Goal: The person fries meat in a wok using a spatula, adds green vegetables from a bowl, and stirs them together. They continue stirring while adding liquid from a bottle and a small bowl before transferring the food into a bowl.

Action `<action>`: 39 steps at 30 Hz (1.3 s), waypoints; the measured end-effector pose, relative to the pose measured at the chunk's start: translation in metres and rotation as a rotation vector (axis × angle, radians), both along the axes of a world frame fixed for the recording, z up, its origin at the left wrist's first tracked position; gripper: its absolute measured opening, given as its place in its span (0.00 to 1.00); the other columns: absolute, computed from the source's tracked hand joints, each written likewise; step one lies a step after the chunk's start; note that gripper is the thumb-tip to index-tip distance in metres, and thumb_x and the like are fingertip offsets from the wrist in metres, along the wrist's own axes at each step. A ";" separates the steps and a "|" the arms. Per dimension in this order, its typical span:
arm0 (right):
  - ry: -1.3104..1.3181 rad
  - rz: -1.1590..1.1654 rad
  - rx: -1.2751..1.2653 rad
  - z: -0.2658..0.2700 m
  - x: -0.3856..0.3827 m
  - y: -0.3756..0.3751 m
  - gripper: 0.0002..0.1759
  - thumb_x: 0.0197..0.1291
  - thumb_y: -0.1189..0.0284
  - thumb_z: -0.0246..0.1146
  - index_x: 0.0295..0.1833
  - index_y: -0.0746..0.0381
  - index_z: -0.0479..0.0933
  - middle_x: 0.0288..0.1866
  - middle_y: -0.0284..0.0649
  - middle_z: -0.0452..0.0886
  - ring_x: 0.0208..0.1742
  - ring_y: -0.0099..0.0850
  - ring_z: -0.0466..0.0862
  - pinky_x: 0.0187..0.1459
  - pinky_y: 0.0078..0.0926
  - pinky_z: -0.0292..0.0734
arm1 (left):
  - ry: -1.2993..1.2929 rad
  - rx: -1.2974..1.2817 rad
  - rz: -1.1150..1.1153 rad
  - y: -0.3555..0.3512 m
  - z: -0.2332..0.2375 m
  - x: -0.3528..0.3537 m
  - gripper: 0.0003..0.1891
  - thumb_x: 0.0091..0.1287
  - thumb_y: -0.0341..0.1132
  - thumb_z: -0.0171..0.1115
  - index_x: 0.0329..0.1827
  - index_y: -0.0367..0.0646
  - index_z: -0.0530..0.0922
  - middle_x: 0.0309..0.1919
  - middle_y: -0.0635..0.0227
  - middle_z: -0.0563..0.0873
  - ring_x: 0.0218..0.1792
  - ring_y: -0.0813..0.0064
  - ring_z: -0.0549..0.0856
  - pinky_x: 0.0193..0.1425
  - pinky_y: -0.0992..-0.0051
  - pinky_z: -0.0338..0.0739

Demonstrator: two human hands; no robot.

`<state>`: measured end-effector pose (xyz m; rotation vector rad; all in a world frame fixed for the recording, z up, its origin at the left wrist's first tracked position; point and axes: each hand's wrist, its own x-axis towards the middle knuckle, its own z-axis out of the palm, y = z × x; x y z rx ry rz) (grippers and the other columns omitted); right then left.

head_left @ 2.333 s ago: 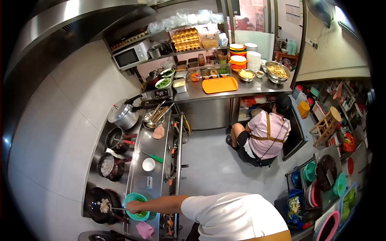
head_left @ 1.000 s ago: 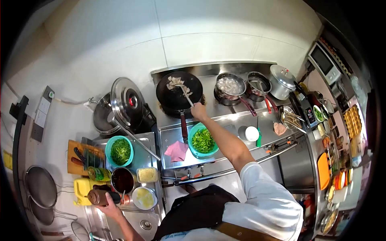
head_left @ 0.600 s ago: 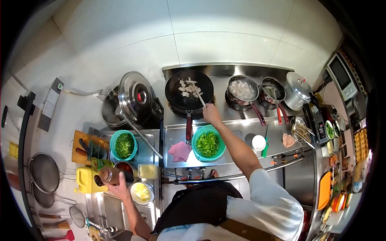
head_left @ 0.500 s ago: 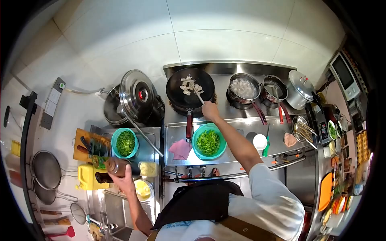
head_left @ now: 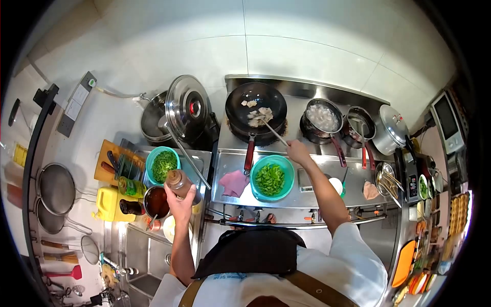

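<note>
My left hand is wrapped round a clear bottle with brown contents, held tilted above the left counter. In my right hand is the handle of a long spatula, whose far end rests among pale meat pieces in a black wok on the stove. Two smaller meat pieces lie apart, farther back in the wok. A turquoise bowl of sliced green peppers stands between the wok and me. Close to the bottle is a second turquoise bowl holding chopped greens.
Right of the wok are a saucepan of bubbling pale liquid, another small pan and a lidded pot. A pink cloth lies before the wok. Leftward stand a steel lid, a yellow jug and a bowl of dark red sauce.
My left hand has brought the bottle up and to the right, uncovering the sauce bowl. My right hand has drawn the spatula nearer, and most of the meat now sits lower in the wok.
</note>
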<state>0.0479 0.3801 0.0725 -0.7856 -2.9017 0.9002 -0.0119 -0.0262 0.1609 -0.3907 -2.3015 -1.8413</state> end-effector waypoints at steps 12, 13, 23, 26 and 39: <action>0.206 -0.374 -1.032 0.007 0.008 -0.029 0.11 0.62 0.69 0.52 0.37 0.65 0.76 0.17 0.33 0.68 0.10 0.21 0.64 0.09 0.21 0.53 | -0.044 -0.033 -0.067 0.001 -0.015 -0.008 0.32 0.52 0.30 0.71 0.59 0.37 0.65 0.47 0.60 0.79 0.47 0.71 0.79 0.54 0.72 0.72; 0.201 -0.374 -1.033 0.021 0.020 -0.032 0.11 0.62 0.69 0.52 0.37 0.65 0.76 0.17 0.33 0.68 0.10 0.21 0.64 0.09 0.21 0.53 | -0.067 -0.043 -0.078 -0.003 -0.021 -0.011 0.32 0.52 0.31 0.71 0.60 0.37 0.65 0.48 0.60 0.79 0.47 0.70 0.79 0.55 0.71 0.72; 0.293 -0.311 -0.660 -0.020 -0.007 -0.021 0.14 0.64 0.67 0.50 0.31 0.66 0.72 0.15 0.33 0.65 0.11 0.24 0.65 0.10 0.25 0.57 | -0.017 -0.112 -0.180 0.033 -0.038 -0.042 0.30 0.52 0.35 0.71 0.57 0.39 0.67 0.45 0.57 0.81 0.47 0.65 0.80 0.53 0.68 0.73; 0.370 -0.379 -0.828 -0.020 -0.018 -0.023 0.13 0.64 0.67 0.50 0.33 0.65 0.71 0.16 0.32 0.64 0.11 0.23 0.65 0.10 0.24 0.58 | 0.008 -0.178 -0.239 0.055 -0.040 -0.059 0.29 0.53 0.38 0.70 0.56 0.40 0.68 0.44 0.56 0.82 0.46 0.62 0.81 0.52 0.66 0.73; 0.245 -0.387 -1.189 0.033 0.056 -0.038 0.09 0.66 0.68 0.51 0.40 0.62 0.73 0.20 0.29 0.67 0.11 0.15 0.60 0.10 0.17 0.52 | -0.046 -0.326 -0.295 0.104 -0.048 -0.080 0.29 0.55 0.39 0.69 0.58 0.43 0.66 0.48 0.57 0.81 0.50 0.63 0.81 0.55 0.67 0.72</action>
